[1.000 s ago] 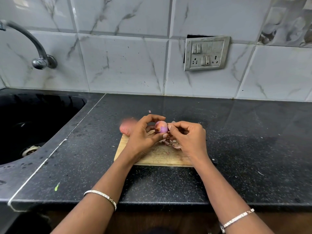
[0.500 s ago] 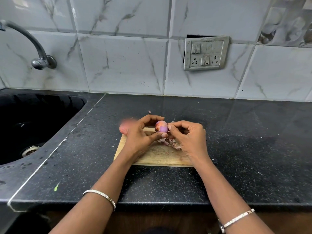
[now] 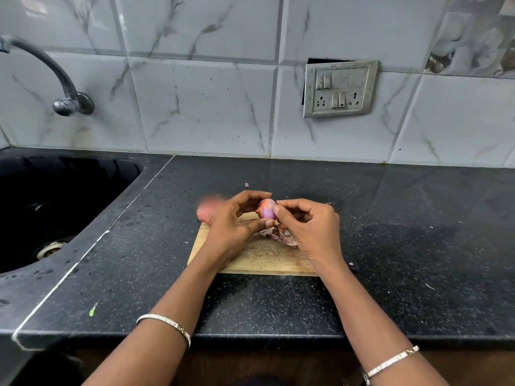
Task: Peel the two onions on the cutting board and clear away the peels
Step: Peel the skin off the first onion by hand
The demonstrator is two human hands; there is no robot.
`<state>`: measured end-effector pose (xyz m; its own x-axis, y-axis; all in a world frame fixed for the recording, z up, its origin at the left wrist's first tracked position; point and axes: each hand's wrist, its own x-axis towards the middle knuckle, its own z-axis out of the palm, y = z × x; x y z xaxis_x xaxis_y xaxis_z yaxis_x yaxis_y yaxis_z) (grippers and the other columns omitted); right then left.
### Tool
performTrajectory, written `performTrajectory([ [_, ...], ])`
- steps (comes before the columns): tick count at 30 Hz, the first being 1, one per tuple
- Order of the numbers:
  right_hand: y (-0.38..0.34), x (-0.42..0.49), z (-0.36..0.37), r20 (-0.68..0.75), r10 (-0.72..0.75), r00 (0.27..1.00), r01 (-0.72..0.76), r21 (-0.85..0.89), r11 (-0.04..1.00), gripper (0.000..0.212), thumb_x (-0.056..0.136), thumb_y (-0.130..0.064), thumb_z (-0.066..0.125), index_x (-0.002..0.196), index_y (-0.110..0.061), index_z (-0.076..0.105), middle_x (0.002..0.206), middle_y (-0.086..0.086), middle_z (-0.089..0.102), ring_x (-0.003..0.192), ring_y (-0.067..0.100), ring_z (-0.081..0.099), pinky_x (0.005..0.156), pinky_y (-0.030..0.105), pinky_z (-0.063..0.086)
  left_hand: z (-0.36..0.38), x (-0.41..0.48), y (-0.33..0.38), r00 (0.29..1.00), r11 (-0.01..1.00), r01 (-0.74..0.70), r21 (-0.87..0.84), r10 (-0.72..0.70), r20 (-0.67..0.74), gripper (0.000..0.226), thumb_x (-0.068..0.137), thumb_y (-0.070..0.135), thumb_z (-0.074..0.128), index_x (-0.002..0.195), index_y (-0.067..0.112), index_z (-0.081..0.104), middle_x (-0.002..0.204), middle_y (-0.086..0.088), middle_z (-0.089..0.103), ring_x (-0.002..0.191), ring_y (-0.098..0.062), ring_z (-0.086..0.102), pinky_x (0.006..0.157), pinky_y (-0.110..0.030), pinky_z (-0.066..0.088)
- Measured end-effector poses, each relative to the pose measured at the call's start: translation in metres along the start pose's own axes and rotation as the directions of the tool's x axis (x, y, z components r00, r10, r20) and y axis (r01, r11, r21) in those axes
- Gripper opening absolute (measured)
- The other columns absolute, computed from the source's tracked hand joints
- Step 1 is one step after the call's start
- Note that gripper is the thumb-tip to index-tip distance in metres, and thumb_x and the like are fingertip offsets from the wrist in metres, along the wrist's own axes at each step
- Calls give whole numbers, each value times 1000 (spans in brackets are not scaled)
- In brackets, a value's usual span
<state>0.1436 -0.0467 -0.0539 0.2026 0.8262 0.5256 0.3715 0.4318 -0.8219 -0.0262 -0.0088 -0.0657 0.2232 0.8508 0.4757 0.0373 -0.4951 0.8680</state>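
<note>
Little changes in this last second, and what does is small. The left hand (image 3: pixel 234 218) holds the onion (image 3: pixel 267 211) above the far part of the board (image 3: pixel 264 260), thumb under it and fingers curled over its far side. The right hand (image 3: pixel 312 229) is at the onion's right side, its fingers curled in and its thumb and forefinger closed on the skin there.

Compared with a second ago, the onion seems to have turned a little in the fingers. More smooth purple flesh faces me, and the brownish skin now sits mainly at the top and left edge. Both hands are where they were, and so is the onion.

I take this to mean that peeling of this onion is well along but not finished, since a patch of dry skin still clings to it.

The peels (image 3: pixel 281 236) lie in a loose heap on the board, directly under the right hand's fingers. The heap looks no bigger than before, so no new strip has dropped yet.

The other onion (image 3: pixel 206 213) sits at the board's far left corner, partly hidden behind the left hand. It is blurred, as it was earlier, and I cannot tell whether it is peeled. A few scraps lie on the table (image 3: pixel 390 218) beyond the board. None of the clearing away has begun.
</note>
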Motion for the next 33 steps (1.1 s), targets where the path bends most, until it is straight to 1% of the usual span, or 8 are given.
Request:
performTrajectory([
  [2,1,0,1,-24,-41,999,40,-56,998,9,84,-22,82,93,-20,83,81,-11,77,73,4,73,70,24,57,0,0,0,1000,1000,-10,14,10,5,51,77,3,86,124,10,68,116,-1,75,111,-11,69,96,-22,53],
  [5,2,1,1,-43,-85,995,79,-111,991,6,85,-19,81,90,-19,83,79,-12,76,71,2,71,70,21,55,-1,0,0,1000,1000,-7,7,7,8,51,77,3,85,125,10,68,117,0,75,112,-11,68,93,-20,53],
  [12,1,0,1,-47,-85,995,78,-128,989,8,85,-13,78,84,-19,81,71,-13,75,64,7,72,67,35,61,0,-1,0,999,1000,-3,7,3,36,50,79,5,85,126,12,69,116,1,75,111,-11,70,96,-23,54],
  [18,-2,-2,3,-71,-121,990,110,-143,984,4,87,-17,77,88,-18,81,76,-13,75,70,3,70,66,20,55,1,0,-1,1000,1000,2,-19,-2,7,51,78,6,85,125,8,66,118,-2,74,112,-13,69,95,-23,53],
  [22,-1,-3,6,-40,-148,988,139,-177,974,19,86,-27,80,102,-16,79,88,-11,75,78,3,70,69,17,56,2,1,-3,1000,1000,-14,24,15,-24,49,75,9,88,119,9,66,113,0,73,108,-12,68,94,-29,56],
  [27,-2,-3,5,-15,-143,990,137,-186,973,19,86,-28,81,101,-16,81,87,-10,77,77,-3,71,68,11,54,2,0,-3,999,999,-12,29,13,-32,42,76,5,88,113,12,70,106,0,74,106,-16,70,86,-35,62],
  [30,-1,-3,4,-33,-128,991,120,-183,976,18,84,-24,82,99,-15,81,90,-5,79,84,-8,70,78,11,54,3,0,-4,999,998,-24,58,26,-26,40,78,7,87,114,11,71,108,0,74,105,-15,70,87,-34,62],
  [33,1,-2,4,-29,-97,995,89,-202,975,18,84,-25,81,100,-16,81,95,-1,78,101,2,71,91,24,57,3,0,-6,999,995,-30,92,32,-26,41,78,10,88,116,15,72,110,3,74,105,-16,70,89,-39,62],
])
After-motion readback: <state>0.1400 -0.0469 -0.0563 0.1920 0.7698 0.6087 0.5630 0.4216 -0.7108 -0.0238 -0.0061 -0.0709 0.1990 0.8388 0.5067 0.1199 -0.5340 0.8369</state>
